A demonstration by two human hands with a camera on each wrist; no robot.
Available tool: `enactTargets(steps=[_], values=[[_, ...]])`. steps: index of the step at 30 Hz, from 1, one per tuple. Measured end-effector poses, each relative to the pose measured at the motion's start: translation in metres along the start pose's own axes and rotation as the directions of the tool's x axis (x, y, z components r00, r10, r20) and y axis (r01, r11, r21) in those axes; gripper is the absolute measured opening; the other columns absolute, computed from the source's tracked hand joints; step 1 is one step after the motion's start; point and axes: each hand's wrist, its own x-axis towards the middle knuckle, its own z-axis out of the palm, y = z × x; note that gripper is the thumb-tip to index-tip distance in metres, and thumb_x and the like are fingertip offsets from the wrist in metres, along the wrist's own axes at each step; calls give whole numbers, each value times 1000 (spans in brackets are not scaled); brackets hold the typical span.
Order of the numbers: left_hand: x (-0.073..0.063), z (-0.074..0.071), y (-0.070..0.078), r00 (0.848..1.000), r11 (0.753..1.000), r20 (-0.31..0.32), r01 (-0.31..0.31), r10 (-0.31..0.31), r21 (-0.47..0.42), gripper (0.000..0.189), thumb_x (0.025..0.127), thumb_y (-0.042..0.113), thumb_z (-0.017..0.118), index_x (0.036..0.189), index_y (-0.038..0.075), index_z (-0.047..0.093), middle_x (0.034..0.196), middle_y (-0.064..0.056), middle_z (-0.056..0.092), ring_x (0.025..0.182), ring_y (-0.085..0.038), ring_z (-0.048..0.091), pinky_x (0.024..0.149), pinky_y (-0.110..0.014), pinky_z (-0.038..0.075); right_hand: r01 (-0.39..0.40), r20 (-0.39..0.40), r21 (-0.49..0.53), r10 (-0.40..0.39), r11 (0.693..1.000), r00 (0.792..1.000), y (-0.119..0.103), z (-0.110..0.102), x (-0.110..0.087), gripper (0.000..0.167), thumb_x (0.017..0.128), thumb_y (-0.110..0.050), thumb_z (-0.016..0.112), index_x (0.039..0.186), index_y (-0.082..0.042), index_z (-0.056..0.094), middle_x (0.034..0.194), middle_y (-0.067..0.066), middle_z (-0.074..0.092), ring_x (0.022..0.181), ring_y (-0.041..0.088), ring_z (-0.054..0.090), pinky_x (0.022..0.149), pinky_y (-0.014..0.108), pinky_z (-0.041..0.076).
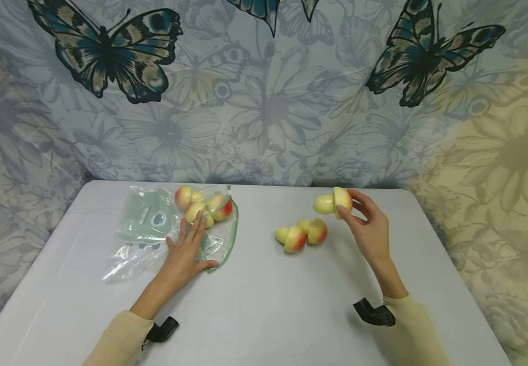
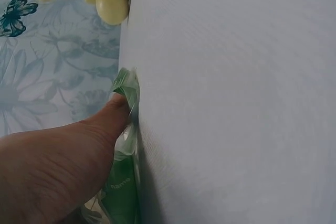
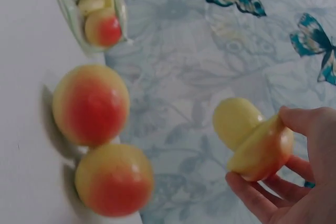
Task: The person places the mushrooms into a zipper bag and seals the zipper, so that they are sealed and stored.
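A toy mushroom with a red-and-yellow cap and pale stem is pinched by its cap in my right hand, raised above the table. Two more toy mushrooms, one with its red cap toward me and another beside it, lie on the table below. On the left, my left hand rests with fingers spread on a clear plastic bag with green edging. Several mushrooms are inside the bag. In the left wrist view the thumb lies against the bag's green edge.
A white cloth covers the table. Behind it hangs a fabric backdrop with butterflies and flowers. The bag's printed green panel lies flat at the left. Black wrist mounts sit at both sleeves.
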Motion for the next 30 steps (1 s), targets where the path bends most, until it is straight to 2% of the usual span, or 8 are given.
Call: enactTargets(steps=[4, 8, 10, 15, 17, 22, 28, 30], values=[[0, 1, 0, 1000, 1000, -4, 5, -5, 0, 112, 71, 45, 83, 154, -1, 23, 165, -7, 1, 144, -52, 2, 91, -86, 12, 27, 34, 12, -28, 1000, 999, -4, 18, 1, 44, 88, -6, 73, 130, -2, 61, 128, 11, 60, 111, 6, 59, 76, 16, 54], [0, 2, 0, 1000, 1000, 2, 8, -8, 0, 113, 71, 45, 83, 154, 0, 22, 165, -6, -1, 145, -52, 1, 92, -86, 12, 44, 29, 39, -45, 998, 999, -8, 35, 5, 45, 87, -6, 74, 130, -2, 61, 129, 10, 60, 115, 15, 59, 77, 17, 54], [0, 2, 0, 1000, 1000, 4, 10, -10, 1, 112, 71, 45, 83, 154, 0, 22, 165, -6, -1, 145, -52, 1, 92, -86, 12, 47, 26, 52, -48, 998, 998, -12, 42, 6, 45, 87, -5, 73, 130, 0, 60, 130, 13, 60, 117, 20, 59, 76, 16, 54], [0, 1, 1, 1000, 1000, -1, 10, -10, 3, 113, 71, 45, 83, 154, -1, 22, 165, -6, 0, 144, -52, 2, 91, -86, 12, 64, 57, 58, -68, 996, 996, -39, 59, 2, 46, 87, 0, 71, 129, 10, 56, 131, 23, 57, 120, 35, 56, 78, 15, 53], [0, 2, 1, 1000, 1000, -1, 9, -9, 1, 113, 71, 45, 83, 154, -1, 22, 165, -5, -1, 144, -52, 1, 91, -86, 12, 59, 67, 59, -63, 996, 996, -40, 66, 0, 46, 87, -1, 72, 129, 9, 56, 131, 22, 57, 121, 34, 56, 78, 15, 53], [0, 2, 1, 1000, 1000, -1, 8, -8, -2, 113, 71, 44, 83, 154, -1, 22, 166, -4, -2, 144, -52, 1, 91, -86, 12, 28, 90, 47, -32, 999, 995, -19, 86, 0, 52, 88, -9, 74, 134, 3, 54, 133, 16, 57, 121, 29, 56, 79, 16, 53], [1, 2, 0, 1000, 1000, -5, 9, -9, 8, 113, 71, 45, 83, 154, 0, 22, 166, -4, -2, 145, -52, 1, 91, -86, 12, 60, 158, 2, -59, 998, 986, -13, 114, -4, 55, 88, -17, 74, 137, -1, 54, 129, 12, 58, 115, 23, 58, 81, 28, 56], [1, 2, 1, 1000, 1000, -6, 8, -8, 9, 113, 71, 45, 83, 154, 0, 22, 166, -5, -1, 144, -52, 1, 91, -86, 12, 73, 179, 4, -72, 997, 981, -14, 124, -7, 54, 89, -16, 74, 137, 0, 54, 128, 13, 57, 114, 25, 57, 82, 31, 57]])
